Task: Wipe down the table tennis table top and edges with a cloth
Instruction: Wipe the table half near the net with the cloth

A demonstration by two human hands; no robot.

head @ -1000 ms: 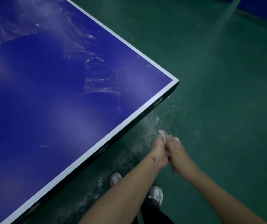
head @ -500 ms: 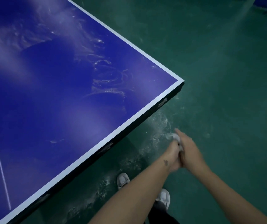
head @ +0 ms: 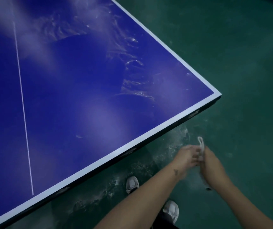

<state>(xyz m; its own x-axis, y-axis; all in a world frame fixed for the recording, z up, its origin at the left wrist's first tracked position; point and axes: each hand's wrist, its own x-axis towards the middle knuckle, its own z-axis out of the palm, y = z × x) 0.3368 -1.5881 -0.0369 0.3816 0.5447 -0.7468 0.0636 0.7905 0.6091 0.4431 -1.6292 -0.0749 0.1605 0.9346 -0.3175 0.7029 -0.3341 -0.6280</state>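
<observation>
Quick count: 1 table tennis table (head: 83, 113) w/ 1 thin white line (head: 23, 109) down the top. 1 cloth (head: 201, 142). 2 hands on it, left hand (head: 187, 157) + right hand (head: 210, 160). 2 white shoes, left shoe (head: 132, 184) & right shoe (head: 172, 210). 1 small tattoo (head: 175, 171) on the left forearm. Wet streaks on top are too smeary to count tbh.
</observation>
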